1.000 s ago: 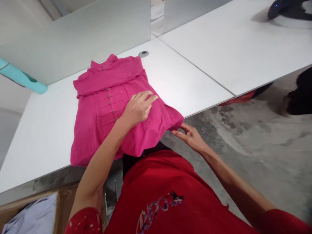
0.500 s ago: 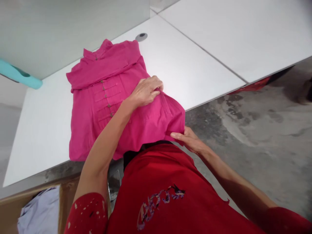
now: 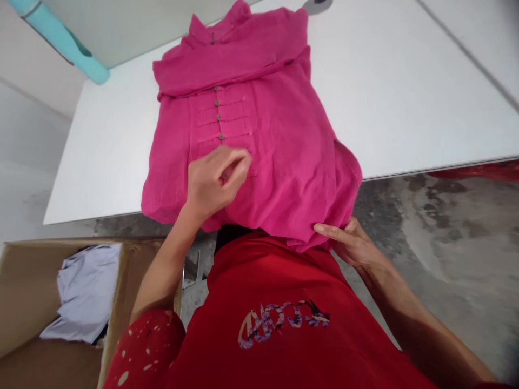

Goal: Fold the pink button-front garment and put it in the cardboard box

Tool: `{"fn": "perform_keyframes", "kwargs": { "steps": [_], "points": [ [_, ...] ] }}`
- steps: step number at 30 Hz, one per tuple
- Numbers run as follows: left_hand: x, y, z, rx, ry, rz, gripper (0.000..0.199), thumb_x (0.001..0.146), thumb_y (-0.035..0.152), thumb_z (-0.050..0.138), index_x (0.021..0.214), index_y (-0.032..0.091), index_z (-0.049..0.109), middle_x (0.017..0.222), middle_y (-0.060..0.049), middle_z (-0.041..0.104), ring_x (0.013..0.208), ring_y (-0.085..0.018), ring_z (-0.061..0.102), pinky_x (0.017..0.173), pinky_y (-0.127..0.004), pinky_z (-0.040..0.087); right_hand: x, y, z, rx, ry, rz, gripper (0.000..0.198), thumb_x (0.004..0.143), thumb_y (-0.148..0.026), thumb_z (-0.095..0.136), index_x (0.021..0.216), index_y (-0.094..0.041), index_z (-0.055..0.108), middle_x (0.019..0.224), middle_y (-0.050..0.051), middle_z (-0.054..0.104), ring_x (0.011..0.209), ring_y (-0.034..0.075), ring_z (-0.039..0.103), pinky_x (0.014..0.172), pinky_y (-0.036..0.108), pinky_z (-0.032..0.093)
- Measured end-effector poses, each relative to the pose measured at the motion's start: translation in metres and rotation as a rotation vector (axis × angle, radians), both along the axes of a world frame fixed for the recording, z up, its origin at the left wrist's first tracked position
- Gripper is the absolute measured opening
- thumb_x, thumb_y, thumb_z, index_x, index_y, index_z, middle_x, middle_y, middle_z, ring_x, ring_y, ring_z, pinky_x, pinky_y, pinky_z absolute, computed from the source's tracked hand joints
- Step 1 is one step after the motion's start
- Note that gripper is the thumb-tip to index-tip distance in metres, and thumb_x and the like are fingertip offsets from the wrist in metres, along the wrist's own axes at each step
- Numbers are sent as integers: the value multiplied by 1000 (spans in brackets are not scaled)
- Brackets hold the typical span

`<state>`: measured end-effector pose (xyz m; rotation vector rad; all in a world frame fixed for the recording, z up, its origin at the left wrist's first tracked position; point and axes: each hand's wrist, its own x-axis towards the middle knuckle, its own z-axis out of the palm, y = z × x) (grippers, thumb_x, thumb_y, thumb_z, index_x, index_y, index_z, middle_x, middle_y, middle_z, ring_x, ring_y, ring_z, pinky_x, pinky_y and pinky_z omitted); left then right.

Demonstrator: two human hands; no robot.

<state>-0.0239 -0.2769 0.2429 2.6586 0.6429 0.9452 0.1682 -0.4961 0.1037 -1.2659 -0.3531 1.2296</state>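
Observation:
A pink long-sleeved shirt (image 3: 292,124) with a stand collar and knotted front fastenings lies face up on the white table, its sleeves folded across the chest. Its lower part hangs over the table's front edge against my body. My right hand (image 3: 351,243) grips the lower right corner of the hem, thumb on top and the other fingers hidden beneath. Over the lower front, just below the fastenings, my left hand (image 3: 217,181) is curled with thumb and forefinger meeting in a loop. No cloth shows caught in it, and it is slightly blurred.
The white table (image 3: 389,102) extends to the right past a seam. A turquoise tube-like object (image 3: 73,48) stands at the back left. Below the table on the left, a cardboard box (image 3: 28,292) holds pale lilac cloth (image 3: 91,286). Red material (image 3: 482,170) shows under the table at right.
My left hand has let go of the shirt's right side and moved left over the front. My right hand still holds the hem corner. The view has shifted, showing more of the box.

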Motion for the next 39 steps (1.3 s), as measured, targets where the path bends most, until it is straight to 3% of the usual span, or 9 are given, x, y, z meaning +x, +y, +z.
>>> {"fn": "perform_keyframes", "kwargs": {
  "steps": [5, 8, 11, 17, 19, 23, 25, 30, 39],
  "points": [
    [-80, -61, -60, -579, -11, 15, 24, 99, 26, 55, 81, 19, 69, 65, 3, 69, 56, -9, 64, 57, -20, 48, 2, 0, -1, 42, -16, -45, 33, 57, -37, 99, 78, -24, 78, 81, 0, 76, 69, 18, 68, 71, 33, 61],
    [-81, -85, -101, -918, -62, 50, 15, 94, 31, 61, 99, 19, 68, 88, -3, 76, 75, -14, 73, 71, -24, 56, 4, 1, 3, 19, -17, -75, 35, 54, -37, 100, 66, -20, 72, 67, 0, 69, 57, 14, 61, 56, 27, 54],
    [-63, -90, -125, -980, -333, 95, 34, 92, 37, 65, 121, 20, 61, 106, -7, 73, 92, -18, 72, 85, -31, 58, 5, 2, 8, 3, -20, -129, 36, 50, -37, 100, 63, -19, 71, 64, 1, 67, 52, 13, 56, 45, 25, 46],
    [-47, -80, -121, -694, -346, 88, 22, 85, 40, 76, 87, 19, 73, 108, -8, 68, 106, -23, 63, 100, -39, 51, 2, 8, 14, 11, 21, -258, 40, 41, -28, 102, 67, -17, 74, 78, 3, 74, 68, 17, 68, 68, 28, 61],
    [-53, -81, -116, -860, -365, 49, 26, 85, 45, 76, 84, 18, 74, 103, -6, 70, 101, -22, 63, 95, -38, 52, 1, 10, 14, 24, 9, -269, 42, 40, -29, 102, 70, -17, 75, 82, 4, 75, 71, 18, 69, 70, 30, 62],
    [-67, -87, -115, -1426, -506, -37, 41, 86, 56, 74, 105, 19, 77, 92, -3, 73, 79, -16, 65, 74, -29, 52, 3, 10, 13, 49, -69, -237, 40, 47, -31, 100, 74, -16, 75, 77, 5, 73, 63, 18, 67, 66, 34, 62],
    [-71, -88, -121, -1543, -535, -59, 47, 85, 59, 76, 109, 18, 77, 91, -4, 74, 77, -16, 66, 73, -28, 52, 6, 9, 11, 44, -75, -222, 39, 49, -32, 99, 73, -16, 74, 75, 5, 71, 61, 20, 66, 67, 36, 62],
    [-76, -88, -150, -1517, -368, -19, 58, 81, 69, 74, 100, 14, 77, 89, -6, 74, 84, -20, 67, 79, -31, 50, 10, 6, 1, -32, -32, -210, 38, 47, -29, 100, 70, -16, 73, 70, 5, 70, 59, 20, 66, 74, 40, 64],
    [-78, -81, -187, -1321, -47, 31, 33, 90, 45, 65, 90, 13, 73, 92, -9, 76, 89, -21, 69, 85, -32, 51, 11, 10, -22, -56, -44, -261, 41, 41, -25, 101, 74, -17, 78, 81, 5, 76, 70, 18, 72, 66, 24, 63]
  ]
}}
